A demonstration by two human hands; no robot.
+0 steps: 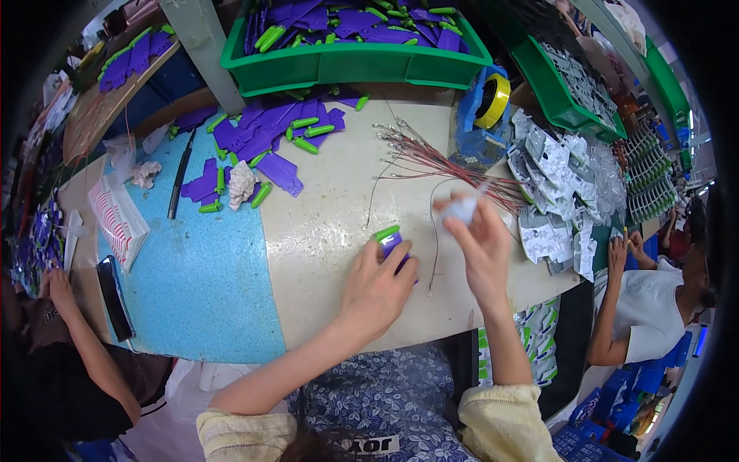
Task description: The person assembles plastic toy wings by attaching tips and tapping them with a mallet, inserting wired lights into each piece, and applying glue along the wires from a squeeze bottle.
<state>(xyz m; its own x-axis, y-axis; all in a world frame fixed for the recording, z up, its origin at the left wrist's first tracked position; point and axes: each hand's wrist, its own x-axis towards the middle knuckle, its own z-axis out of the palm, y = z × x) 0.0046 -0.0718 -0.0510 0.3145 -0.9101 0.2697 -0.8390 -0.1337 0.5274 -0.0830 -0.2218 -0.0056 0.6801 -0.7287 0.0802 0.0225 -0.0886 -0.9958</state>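
My left hand (376, 291) rests on the table with its fingers closed over a purple plastic part with a green end (391, 239); much of the part lies under my fingers. To its right, my right hand (483, 250) is raised above the table. Its thumb and fingers pinch a small whitish, crumpled-looking piece (460, 209), blurred, perhaps cloth or tissue. A single thin dark wire (436, 258) lies between my hands. Just beyond them spreads a bundle of red and dark wires (439, 163) with small metal ends.
Purple and green parts (269, 127) lie heaped at the back, below a full green bin (354, 68). Whitish-grey molded pieces (550, 181) and a blue tape dispenser (469, 138) stand right. A black pen-like tool (182, 175) lies on the blue mat (204, 285). Co-workers sit on both sides.
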